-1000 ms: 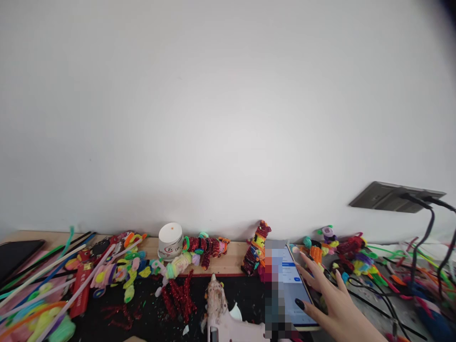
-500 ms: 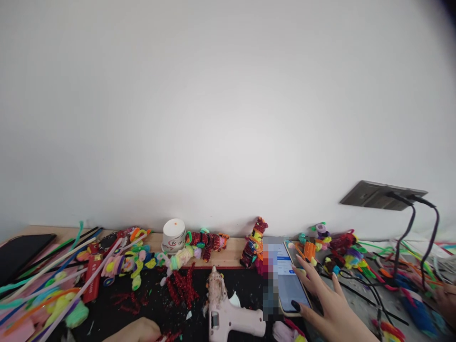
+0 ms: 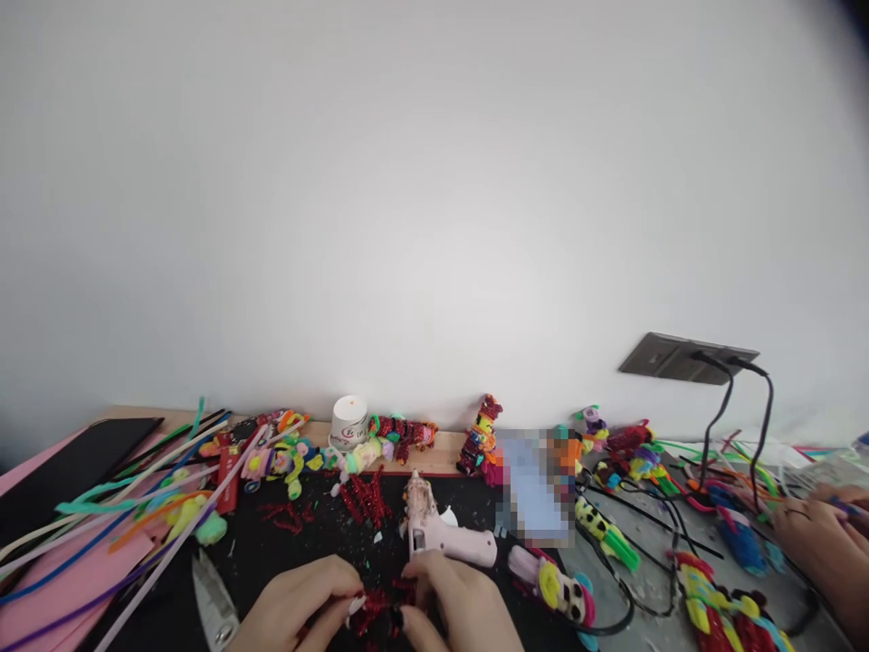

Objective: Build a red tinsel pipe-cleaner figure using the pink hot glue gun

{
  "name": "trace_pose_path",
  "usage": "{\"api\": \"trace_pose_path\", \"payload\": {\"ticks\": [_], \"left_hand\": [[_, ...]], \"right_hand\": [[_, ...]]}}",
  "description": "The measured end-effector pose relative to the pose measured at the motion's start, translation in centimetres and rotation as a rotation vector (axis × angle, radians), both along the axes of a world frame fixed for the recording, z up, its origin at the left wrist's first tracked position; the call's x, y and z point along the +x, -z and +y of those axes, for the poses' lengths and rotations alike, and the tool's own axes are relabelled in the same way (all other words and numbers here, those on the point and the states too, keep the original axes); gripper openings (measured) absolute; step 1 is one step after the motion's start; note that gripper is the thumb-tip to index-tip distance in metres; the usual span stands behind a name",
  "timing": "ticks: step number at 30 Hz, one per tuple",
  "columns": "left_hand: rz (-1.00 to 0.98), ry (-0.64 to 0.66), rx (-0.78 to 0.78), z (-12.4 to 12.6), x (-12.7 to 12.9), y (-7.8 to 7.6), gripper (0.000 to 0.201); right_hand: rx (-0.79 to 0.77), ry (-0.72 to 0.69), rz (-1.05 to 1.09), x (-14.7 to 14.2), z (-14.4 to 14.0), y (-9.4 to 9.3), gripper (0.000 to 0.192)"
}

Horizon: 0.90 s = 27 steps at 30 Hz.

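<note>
My left hand (image 3: 302, 602) is at the bottom edge, its thumb and fingers pinched on a red tinsel pipe cleaner (image 3: 370, 614). Facing it, my right hand (image 3: 458, 605) grips the other side of this red piece. Its exact shape is partly hidden by my fingers. Just behind my right hand lies a pale pink glue gun (image 3: 462, 546). Cut red pipe cleaner pieces (image 3: 367, 498) are heaped on the black mat (image 3: 319, 543) beyond my left hand. Scissors (image 3: 214, 602) rest to the left of that hand.
Loose pipe cleaners (image 3: 128, 516) spread over pink sheets at left. A white paper cup (image 3: 349, 423) and several pipe-cleaner figures line the wall. A pixelated phone (image 3: 536, 489) lies right of the glue gun. Black cables run from a wall socket (image 3: 679, 358). Another person's hands (image 3: 818, 534) work at far right.
My right hand has left the phone and come to the middle beside my left hand, onto the red pipe cleaner. My left hand has moved right and further into view. The view has shifted.
</note>
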<state>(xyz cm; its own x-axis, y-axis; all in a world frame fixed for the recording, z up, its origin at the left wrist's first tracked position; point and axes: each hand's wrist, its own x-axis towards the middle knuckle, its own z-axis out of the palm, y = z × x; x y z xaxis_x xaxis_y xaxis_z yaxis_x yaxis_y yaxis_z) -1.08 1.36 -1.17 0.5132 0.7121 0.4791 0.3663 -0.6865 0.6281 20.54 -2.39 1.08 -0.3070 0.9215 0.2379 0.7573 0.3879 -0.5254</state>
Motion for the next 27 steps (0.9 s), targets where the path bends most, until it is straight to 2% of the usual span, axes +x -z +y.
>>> {"api": "trace_pose_path", "payload": {"ticks": [2, 5, 8, 11, 16, 21, 27], "left_hand": [[0.014, 0.054, -0.056, -0.4, 0.1, 0.0, 0.017], [0.039, 0.103, -0.127, -0.7, 0.2, -0.2, 0.019], [0.064, 0.118, -0.179, -0.9, 0.4, -0.3, 0.019], [0.084, 0.092, -0.21, -1.0, 0.5, -0.4, 0.019], [0.103, -0.032, -0.286, -1.2, 0.8, -0.5, 0.024], [0.117, -0.111, -0.249, -1.3, 0.9, -0.8, 0.024], [0.194, -0.088, -0.182, -1.1, 0.8, -0.5, 0.023]], "right_hand": [[0.057, 0.003, -0.007, -1.5, -0.1, 0.6, 0.007], [0.124, 0.019, 0.041, -2.1, -0.4, 0.8, 0.012], [0.125, -0.007, 0.087, -2.2, -0.9, 0.9, 0.011], [0.152, -0.011, 0.093, -2.4, -1.3, 1.4, 0.012], [0.225, -0.025, 0.058, -3.0, -1.5, 2.1, 0.017], [0.26, -0.04, 0.074, -3.1, -1.4, 2.0, 0.022], [0.281, -0.041, 0.093, -3.1, -1.3, 1.8, 0.027]]}}
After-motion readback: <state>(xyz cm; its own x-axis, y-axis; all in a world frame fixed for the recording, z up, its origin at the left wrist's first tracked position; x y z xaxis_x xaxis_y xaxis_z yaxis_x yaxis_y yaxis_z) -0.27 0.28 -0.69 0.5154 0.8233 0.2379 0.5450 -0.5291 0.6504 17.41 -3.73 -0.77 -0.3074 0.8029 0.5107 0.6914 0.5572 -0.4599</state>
